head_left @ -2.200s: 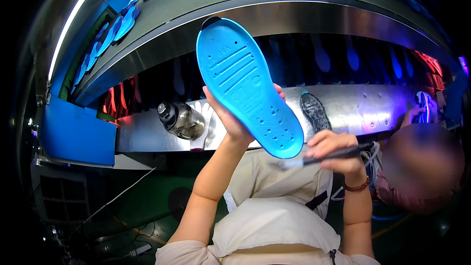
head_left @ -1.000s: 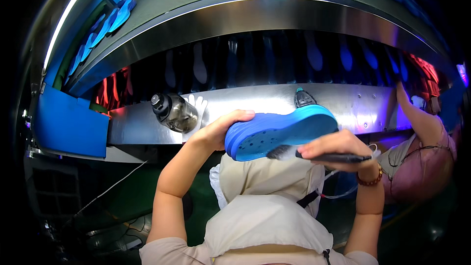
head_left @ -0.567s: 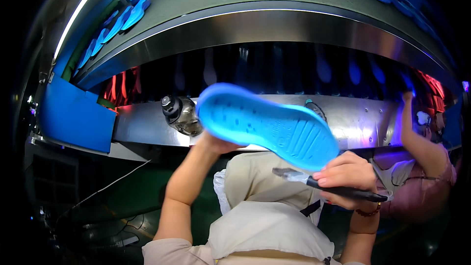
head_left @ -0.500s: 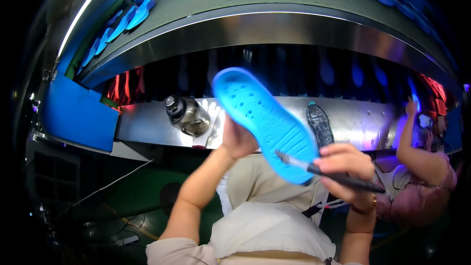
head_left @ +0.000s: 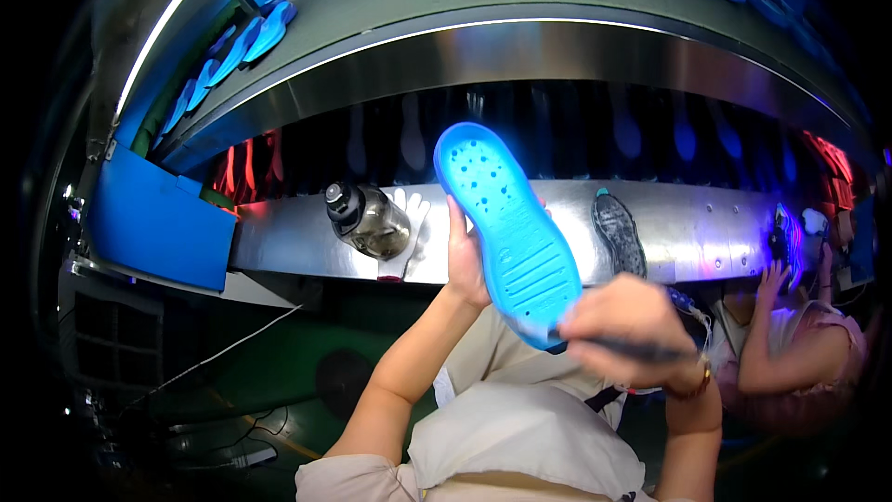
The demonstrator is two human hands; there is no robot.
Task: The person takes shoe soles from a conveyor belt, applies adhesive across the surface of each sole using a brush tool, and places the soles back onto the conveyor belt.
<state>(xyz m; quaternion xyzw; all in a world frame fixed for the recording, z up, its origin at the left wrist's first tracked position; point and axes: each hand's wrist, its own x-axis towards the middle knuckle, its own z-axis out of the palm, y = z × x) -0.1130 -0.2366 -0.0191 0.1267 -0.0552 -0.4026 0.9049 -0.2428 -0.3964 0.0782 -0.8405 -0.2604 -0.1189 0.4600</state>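
the left hand [head_left: 465, 260] is holding a bright blue shoe sole [head_left: 506, 232] from its left edge, with the fingers closed around the edge, and is keeping it up in the air in front of the person, above the lap. the sole is standing almost upright, a little tilted, with its dotted and ribbed face turned to the camera. the right hand [head_left: 627, 325] is blurred; its fingers are closed around a thin dark tool [head_left: 641, 350], and the tip of the tool is touching the lower end of the sole. behind the sole a shiny metal tabletop [head_left: 297, 237] is running across. on it a dark bottle [head_left: 365, 218] is lying beside a white glove [head_left: 405, 232], and a grey sole [head_left: 618, 234] is lying to the right. at the far right another person's hand [head_left: 771, 281] is reaching up to the tabletop.
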